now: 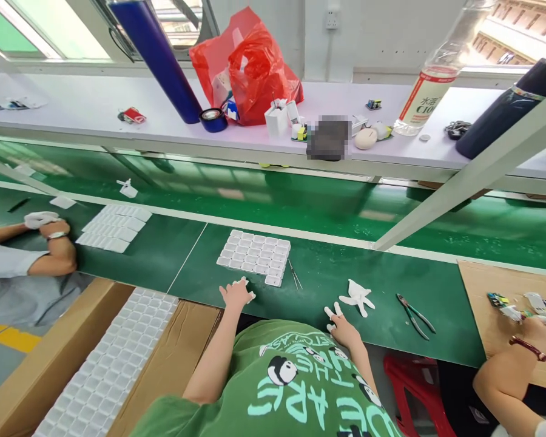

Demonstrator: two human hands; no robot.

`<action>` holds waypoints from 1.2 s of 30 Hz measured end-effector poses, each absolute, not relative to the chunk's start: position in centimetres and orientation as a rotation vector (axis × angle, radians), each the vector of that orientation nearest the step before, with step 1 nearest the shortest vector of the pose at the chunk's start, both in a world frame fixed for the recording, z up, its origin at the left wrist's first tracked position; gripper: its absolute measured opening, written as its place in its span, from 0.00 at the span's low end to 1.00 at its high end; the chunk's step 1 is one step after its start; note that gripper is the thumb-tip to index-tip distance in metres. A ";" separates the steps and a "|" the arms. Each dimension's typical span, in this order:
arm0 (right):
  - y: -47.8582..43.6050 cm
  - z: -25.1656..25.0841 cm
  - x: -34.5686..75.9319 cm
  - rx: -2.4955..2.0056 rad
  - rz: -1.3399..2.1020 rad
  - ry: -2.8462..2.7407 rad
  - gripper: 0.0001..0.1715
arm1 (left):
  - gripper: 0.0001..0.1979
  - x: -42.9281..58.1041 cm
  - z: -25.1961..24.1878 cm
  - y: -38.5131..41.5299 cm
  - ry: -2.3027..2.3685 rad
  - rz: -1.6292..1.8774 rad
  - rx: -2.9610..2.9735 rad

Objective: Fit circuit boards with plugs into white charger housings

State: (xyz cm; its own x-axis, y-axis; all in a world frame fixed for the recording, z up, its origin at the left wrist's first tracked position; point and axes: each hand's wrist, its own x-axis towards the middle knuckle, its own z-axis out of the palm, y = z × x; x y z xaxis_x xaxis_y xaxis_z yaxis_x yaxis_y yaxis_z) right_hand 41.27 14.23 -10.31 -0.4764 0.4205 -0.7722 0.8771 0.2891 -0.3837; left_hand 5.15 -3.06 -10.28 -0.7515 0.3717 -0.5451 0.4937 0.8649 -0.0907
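My left hand point(236, 295) rests at the front edge of the green table, fingers spread and nothing in them. Just beyond it lies a block of white plastic cases point(255, 252) set in close rows, with one case jutting out at the near right corner. Metal tweezers point(295, 275) lie right beside these cases. My right hand point(344, 331) is over the table edge, its fingers stretched out and holding nothing. White covers sit on fingertips of both hands. Near the right hand are a crumpled white glove point(357, 297) and green-handled pliers point(414, 315).
A carton point(195, 328) packed with white cases point(113, 358) stands at the front left. Co-workers' arms point(54, 255) point(509, 376) are at both sides. Behind the table runs a shelf point(164, 136) with a red bag point(264, 73) and bottle point(425, 91). A slanted post point(455, 188) stands right.
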 end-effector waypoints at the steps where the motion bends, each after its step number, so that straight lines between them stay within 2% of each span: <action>1: 14.2 -10.3 41.4 1.156 -1.126 2.031 0.28 | 0.25 5.5 -10.4 -3.0 2.517 -0.342 0.626; 7: 13.7 -10.0 42.0 1.184 -1.242 2.088 0.34 | 0.32 5.5 -10.3 -3.7 2.552 -0.508 0.524; 13: 12.7 -8.8 42.5 1.498 -1.200 2.129 0.23 | 0.43 4.4 -10.9 -5.8 2.532 -0.580 0.454; 20: 12.6 -8.0 43.5 1.897 -0.874 1.769 0.26 | 0.43 4.1 -12.8 -6.9 2.522 -0.561 0.401; 26: 13.1 -9.0 42.0 1.873 -0.749 1.729 0.23 | 0.46 3.7 -13.8 -7.4 2.496 -0.482 0.426; 31: 14.2 -9.4 41.6 1.800 -0.715 1.757 0.19 | 0.44 3.8 -14.1 -7.7 2.517 -0.431 0.419; 36: 14.8 -9.6 41.8 1.763 -0.679 1.766 0.19 | 0.42 3.9 -14.4 -7.6 2.525 -0.396 0.405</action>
State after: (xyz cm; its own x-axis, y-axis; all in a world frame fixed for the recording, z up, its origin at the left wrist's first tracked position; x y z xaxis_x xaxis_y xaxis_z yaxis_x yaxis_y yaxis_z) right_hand 41.79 14.79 -9.57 0.0097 0.7227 -0.6911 0.9995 0.0134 0.0280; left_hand 3.91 -7.64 -14.36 -0.8054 0.2020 -0.5573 0.3629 0.9114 -0.1940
